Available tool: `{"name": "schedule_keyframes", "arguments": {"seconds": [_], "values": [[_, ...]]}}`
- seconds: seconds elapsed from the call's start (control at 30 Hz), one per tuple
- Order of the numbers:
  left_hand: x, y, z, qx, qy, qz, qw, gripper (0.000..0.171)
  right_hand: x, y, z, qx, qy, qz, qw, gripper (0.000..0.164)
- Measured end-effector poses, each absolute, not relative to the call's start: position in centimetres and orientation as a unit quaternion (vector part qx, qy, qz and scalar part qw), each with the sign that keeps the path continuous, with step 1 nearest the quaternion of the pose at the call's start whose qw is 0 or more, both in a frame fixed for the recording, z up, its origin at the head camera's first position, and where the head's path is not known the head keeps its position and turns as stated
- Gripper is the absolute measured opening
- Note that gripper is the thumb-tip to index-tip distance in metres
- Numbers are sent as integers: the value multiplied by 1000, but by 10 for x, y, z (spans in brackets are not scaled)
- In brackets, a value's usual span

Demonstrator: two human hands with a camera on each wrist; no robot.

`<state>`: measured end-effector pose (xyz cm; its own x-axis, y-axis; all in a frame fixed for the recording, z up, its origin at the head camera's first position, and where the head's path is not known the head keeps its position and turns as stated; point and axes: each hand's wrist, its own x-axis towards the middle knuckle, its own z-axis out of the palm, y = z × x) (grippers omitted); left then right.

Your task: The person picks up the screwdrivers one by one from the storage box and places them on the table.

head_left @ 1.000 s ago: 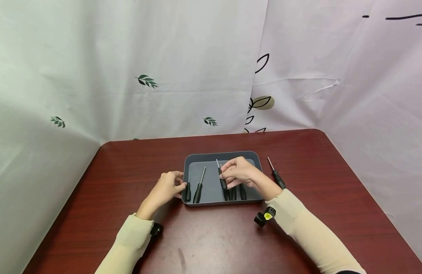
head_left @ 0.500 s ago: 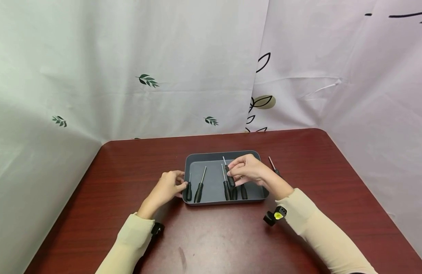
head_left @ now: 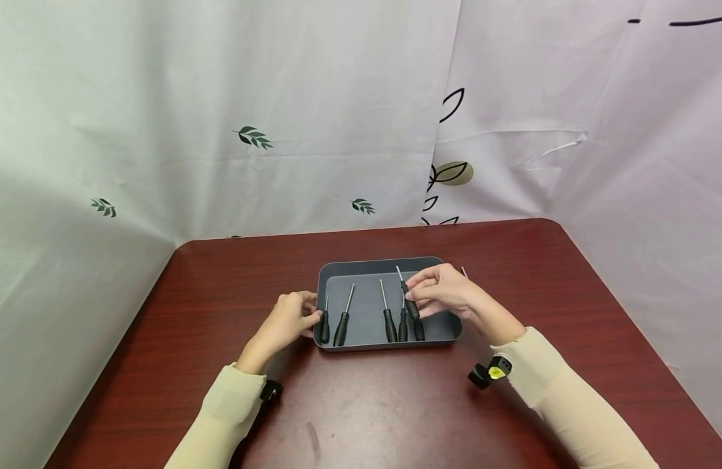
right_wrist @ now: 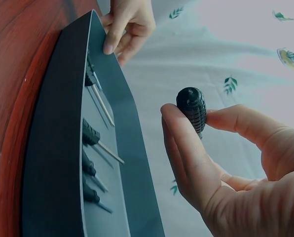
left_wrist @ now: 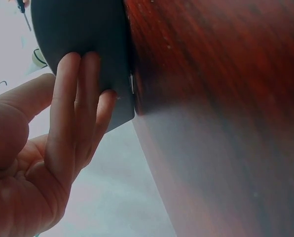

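Observation:
A grey rectangular tray (head_left: 363,306) lies on the table. My left hand (head_left: 287,317) holds its left end, thumb over the rim; in the left wrist view the fingers (left_wrist: 63,103) lie along the outer wall. Between thumb and fingertips, my right hand (head_left: 449,294) pinches a screwdriver (head_left: 412,309) by its black ribbed handle (right_wrist: 192,106). It hangs over the tray's right half, shaft pointing away. Below lie several more black-handled screwdrivers: two at the left, one being this screwdriver (head_left: 341,327), and a group at the right including this screwdriver (head_left: 390,326).
Right of the tray, another screwdriver (head_left: 463,271) lies on the table, mostly hidden behind my right hand. The dark red wooden table (head_left: 238,273) ends at a pale curtain (head_left: 314,163) with leaf prints.
My right hand has moved to the right over the tray with the screwdriver, uncovering those beneath and covering the one on the table. The left hand stays at the tray's left end.

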<state>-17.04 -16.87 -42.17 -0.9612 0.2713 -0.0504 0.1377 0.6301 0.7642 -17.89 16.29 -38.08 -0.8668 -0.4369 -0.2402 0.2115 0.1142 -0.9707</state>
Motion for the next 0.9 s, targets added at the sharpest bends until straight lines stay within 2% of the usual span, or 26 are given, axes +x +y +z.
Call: {"name": "schedule_keyframes", "arguments": {"seconds": [0.9], "values": [[-171,-170,-423,109,900,413,83,40,-168,206,-381,-64,704,-671,223,37]]}}
